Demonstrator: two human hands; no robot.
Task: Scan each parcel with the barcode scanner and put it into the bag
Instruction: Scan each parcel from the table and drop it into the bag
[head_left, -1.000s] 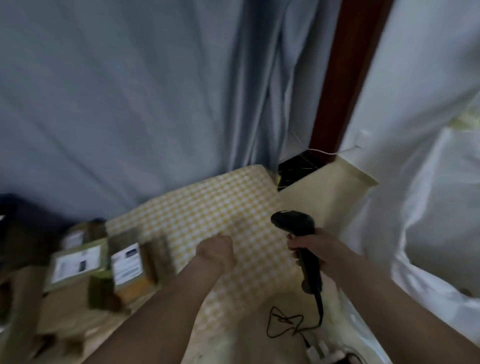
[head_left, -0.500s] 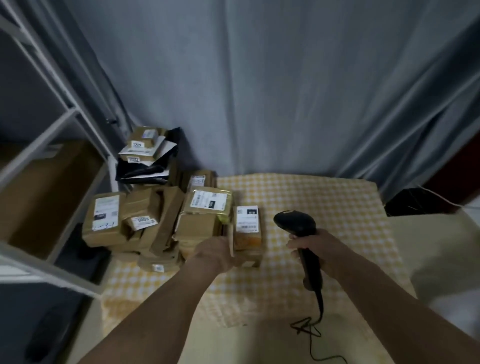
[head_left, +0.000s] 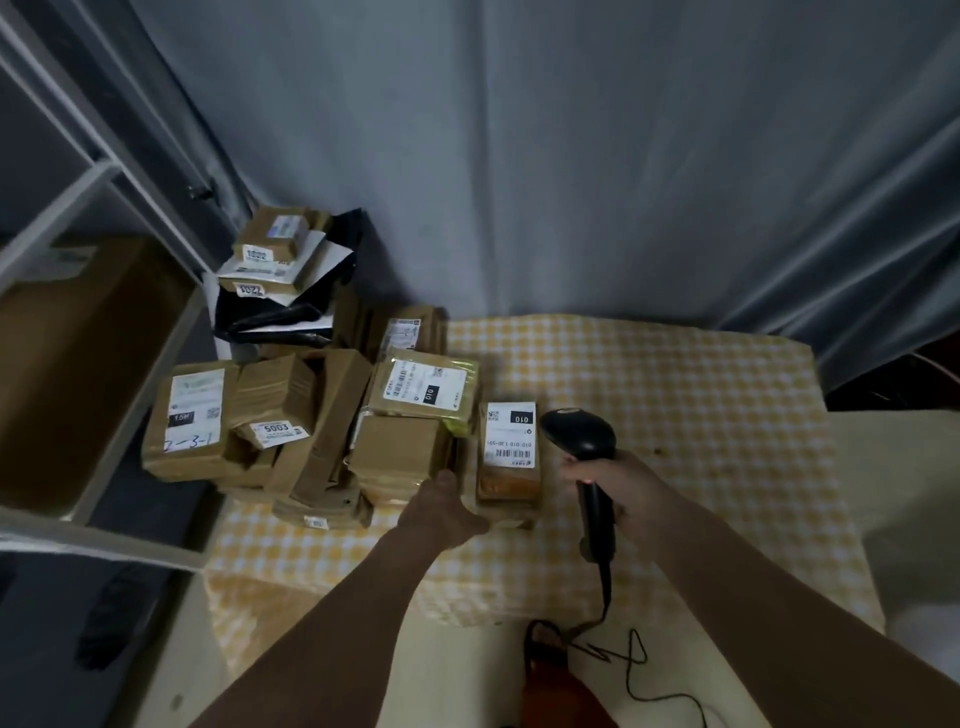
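The view has swung back to the heap; the left hand (head_left: 441, 506) now grips the small brown label-up cardboard parcel (head_left: 509, 457) at its seven o'clock corner; the right hand (head_left: 618, 486) clasps the black corded barcode scanner (head_left: 582, 436) at its three o'clock; scanning looks imminent; no bag shows.

The left hand (head_left: 444, 506) hides its own fingers; the scanner's cable (head_left: 631, 675) leaves the bottom edge.
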